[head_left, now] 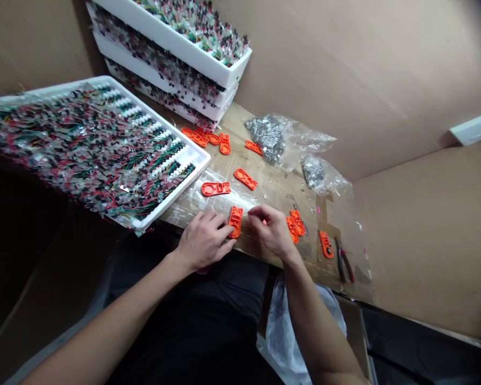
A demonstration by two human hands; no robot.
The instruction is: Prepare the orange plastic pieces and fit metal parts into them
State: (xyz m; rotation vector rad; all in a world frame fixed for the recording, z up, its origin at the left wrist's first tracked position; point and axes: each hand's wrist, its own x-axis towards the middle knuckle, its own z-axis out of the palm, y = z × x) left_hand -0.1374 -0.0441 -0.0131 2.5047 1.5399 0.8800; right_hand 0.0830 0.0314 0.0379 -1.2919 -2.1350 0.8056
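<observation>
"Where are my hands?"

"Your left hand (203, 240) is half curled, fingertips touching the orange plastic piece (235, 222), no clear grip. Your right hand (270, 231) pinches just beside it; I can't tell whether it holds anything."

"And around them?"

"Left, a white tray of wired parts (186, 179). Right, more orange pieces (294, 224) and red-handled pliers (343, 260). Beyond, a plastic bag of metal bits (268, 138)."

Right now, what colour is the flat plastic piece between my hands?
Bright orange: the flat plastic piece shows best in the head view.
</observation>
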